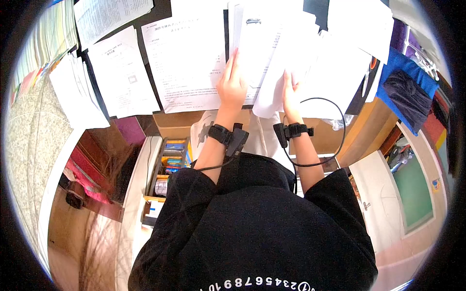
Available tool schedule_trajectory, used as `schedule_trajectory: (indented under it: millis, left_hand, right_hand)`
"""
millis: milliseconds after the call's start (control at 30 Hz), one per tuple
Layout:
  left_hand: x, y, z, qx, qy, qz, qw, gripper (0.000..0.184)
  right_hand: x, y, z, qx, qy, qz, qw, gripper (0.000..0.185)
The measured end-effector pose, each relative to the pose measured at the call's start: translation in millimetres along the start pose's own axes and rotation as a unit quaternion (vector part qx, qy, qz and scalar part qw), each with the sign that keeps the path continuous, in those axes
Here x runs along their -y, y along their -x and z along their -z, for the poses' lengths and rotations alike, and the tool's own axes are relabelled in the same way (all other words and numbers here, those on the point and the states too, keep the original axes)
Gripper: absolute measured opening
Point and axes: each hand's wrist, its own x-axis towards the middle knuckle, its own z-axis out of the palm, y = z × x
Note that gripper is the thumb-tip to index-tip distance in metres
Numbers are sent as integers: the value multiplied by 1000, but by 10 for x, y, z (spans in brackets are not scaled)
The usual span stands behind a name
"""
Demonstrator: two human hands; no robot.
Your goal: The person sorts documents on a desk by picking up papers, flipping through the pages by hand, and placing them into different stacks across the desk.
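Printed papers (258, 51) are spread at the top centre, between my two hands. My left hand (233, 86) is closed on their left edge, its fingers pressed together and pointing away from me. On the right, my right hand (291, 94) is closed on a curled white sheet (273, 87), with the thumb on top and the other fingers mostly hidden. Just left of my left hand lies a printed sheet (182, 68). More white paper (327, 72) lies to the right of my right hand.
Further left are another printed sheet (124, 72) and a paper stack (77, 94). Scissors (366, 80) lie at the right, near a blue cloth item (400, 92). Below the desk edge is a compartmented box (158, 199). A black cable (343, 131) loops beside my right wrist.
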Motion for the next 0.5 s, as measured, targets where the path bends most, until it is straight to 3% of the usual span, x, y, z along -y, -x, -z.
schedule_trajectory:
  millis: [167, 267, 500]
  left_hand:
    - [-37, -31, 7, -13, 48, 2, 999, 36]
    - [-168, -90, 37, -22, 170, 80, 982, 25]
    - [-233, -24, 15, 3, 156, 100, 983, 17]
  right_hand:
    - [-86, -28, -42, -16, -20, 9, 1000, 56]
    - [-59, -7, -67, -33, -14, -9, 999, 55]
    - [86, 36, -19, 5, -36, -22, 999, 51]
